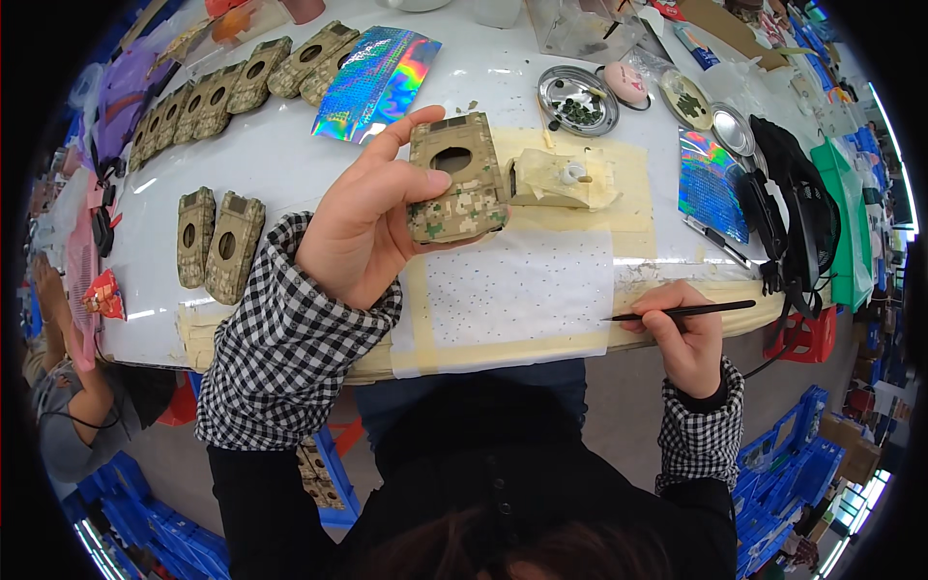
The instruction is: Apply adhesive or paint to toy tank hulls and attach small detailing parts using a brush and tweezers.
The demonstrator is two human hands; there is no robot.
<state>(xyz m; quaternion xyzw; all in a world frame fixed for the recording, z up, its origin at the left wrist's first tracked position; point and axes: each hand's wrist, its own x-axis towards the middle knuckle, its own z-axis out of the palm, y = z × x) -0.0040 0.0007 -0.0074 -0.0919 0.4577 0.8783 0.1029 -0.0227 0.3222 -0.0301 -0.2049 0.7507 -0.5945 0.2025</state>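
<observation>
Fingers of the left hand (360, 208) close round a boxy, pixel-camouflaged shell (462, 205) with a rounded hole, above the glossy table (285, 169), while the right hand (684, 336) pinches a slender black brush (725, 307), tip beside a speckled sheet (512, 302).

We see a long white table (280, 166) stretching across the room, its near edge bowed by the lens and its glossy top catching pale glare. Below it we look down on a plain grey floor (628, 398). A red stool (807, 338) stands near the right end. Blue crates (800, 459) are gathered at lower right, cardboard boxes (851, 454) beside them, and more blue plastic crates (145, 527) sit at lower left. Bright strips (895, 159) line the right rim; whether lamps or windows, we cannot tell.
</observation>
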